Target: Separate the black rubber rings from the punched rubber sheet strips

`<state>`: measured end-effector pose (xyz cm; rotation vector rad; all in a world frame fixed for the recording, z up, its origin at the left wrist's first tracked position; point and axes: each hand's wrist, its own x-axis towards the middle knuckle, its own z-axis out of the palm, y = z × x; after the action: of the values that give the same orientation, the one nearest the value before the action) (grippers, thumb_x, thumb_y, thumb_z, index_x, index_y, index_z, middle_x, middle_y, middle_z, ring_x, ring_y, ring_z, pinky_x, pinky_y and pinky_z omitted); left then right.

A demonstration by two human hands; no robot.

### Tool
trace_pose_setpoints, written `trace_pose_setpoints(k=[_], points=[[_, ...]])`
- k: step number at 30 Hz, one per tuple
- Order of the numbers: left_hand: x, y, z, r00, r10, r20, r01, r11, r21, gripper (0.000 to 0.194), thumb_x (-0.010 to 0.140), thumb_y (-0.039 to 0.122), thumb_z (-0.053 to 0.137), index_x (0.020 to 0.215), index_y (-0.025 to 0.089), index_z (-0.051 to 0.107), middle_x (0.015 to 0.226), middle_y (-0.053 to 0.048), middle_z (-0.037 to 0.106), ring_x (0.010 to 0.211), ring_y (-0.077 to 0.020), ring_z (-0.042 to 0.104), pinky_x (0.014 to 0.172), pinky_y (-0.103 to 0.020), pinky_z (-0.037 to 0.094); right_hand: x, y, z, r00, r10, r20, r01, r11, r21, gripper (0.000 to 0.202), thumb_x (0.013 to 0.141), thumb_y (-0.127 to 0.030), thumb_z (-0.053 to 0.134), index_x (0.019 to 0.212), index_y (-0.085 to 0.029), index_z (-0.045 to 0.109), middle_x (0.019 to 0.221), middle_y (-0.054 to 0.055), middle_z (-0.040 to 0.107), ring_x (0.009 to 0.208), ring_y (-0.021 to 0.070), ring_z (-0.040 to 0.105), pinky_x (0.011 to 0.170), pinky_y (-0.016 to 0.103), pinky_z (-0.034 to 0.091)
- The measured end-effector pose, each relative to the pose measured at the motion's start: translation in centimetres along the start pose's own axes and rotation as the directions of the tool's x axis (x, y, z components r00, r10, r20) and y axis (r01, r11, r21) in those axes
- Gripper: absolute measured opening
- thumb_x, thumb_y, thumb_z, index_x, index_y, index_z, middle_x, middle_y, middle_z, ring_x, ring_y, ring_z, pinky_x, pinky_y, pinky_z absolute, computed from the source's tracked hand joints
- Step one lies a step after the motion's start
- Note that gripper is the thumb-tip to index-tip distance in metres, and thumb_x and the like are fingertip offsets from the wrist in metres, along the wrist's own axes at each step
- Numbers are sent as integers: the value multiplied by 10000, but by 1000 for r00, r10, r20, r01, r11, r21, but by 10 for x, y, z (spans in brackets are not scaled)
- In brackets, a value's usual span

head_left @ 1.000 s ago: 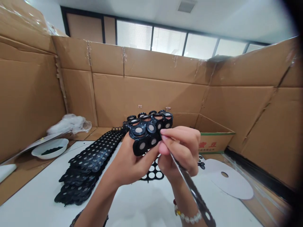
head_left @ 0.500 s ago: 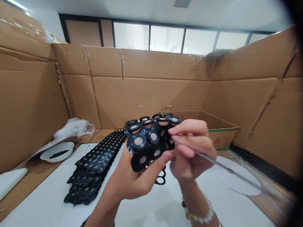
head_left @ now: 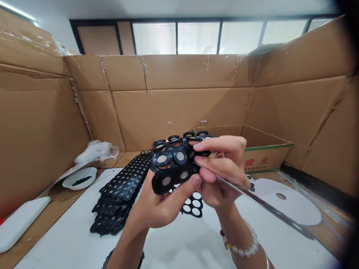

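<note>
In the head view, work looked partway along: the black sheet, raised over the surface, showed pale discs across its front, while a ring sheet below had bare holes. A stack lay toward the surface's left edge. The left hand wrapped its fingers round the black sheet; the right hand pinched a metal tool at its right part (contact unclear).

Bright windows, soft shadows, dark right edge (blurred)
</note>
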<state>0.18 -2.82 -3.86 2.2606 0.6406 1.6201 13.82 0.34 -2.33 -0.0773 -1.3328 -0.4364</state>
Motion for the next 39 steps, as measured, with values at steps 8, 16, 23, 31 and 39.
trace_pose_setpoints(k=[8, 16, 23, 31, 39], points=[[10, 15, -19, 1000, -10, 24, 9, 999, 32, 340, 873, 119, 661, 1142, 320, 710, 1067, 23, 760, 1027, -214, 707, 945, -346, 578, -2, 3, 0, 991, -24, 133, 31, 998, -51, 140, 939, -206, 551, 804, -206, 589, 936, 67, 714, 884, 204, 627, 734, 368, 555], [8, 9, -29, 995, -10, 101, 1, 996, 85, 181, 899, 157, 619, 924, 293, 736, 994, 10, 760, 975, -204, 705, 910, -332, 576, -1, -1, 2, 982, -188, 14, 188, 977, -95, 189, 955, -244, 583, 788, -159, 610, 802, 108, 770, 764, 202, 758, 748, 361, 639], [9, 6, -36, 977, -15, 214, -21, 986, 167, 168, 872, 153, 631, 809, 278, 722, 911, -11, 729, 823, -202, 678, 773, -308, 571, -3, 0, 2, 953, 270, -135, -216, 922, 321, 141, 926, -110, 552, 882, -199, 652, 711, -2, 677, 692, 183, 743, 580, 307, 623], [17, 3, -28, 981, -25, 194, 24, 1000, 6, 193, 879, 169, 617, 726, 261, 690, 620, 17, 637, 540, -140, 579, 546, -246, 531, 0, 3, -2, 813, 581, -31, -535, 768, 352, 199, 963, -212, 537, 765, -229, 518, 615, -35, 638, 542, 128, 678, 487, 218, 570], [17, -3, -20, 996, -5, 89, 1, 999, 39, 151, 906, 234, 577, 802, 238, 686, 853, -32, 727, 745, -191, 673, 673, -300, 569, 5, -18, 1, 884, 446, -140, -444, 895, 44, 172, 891, -112, 615, 754, -202, 668, 642, -23, 648, 557, 101, 638, 499, 207, 512]])
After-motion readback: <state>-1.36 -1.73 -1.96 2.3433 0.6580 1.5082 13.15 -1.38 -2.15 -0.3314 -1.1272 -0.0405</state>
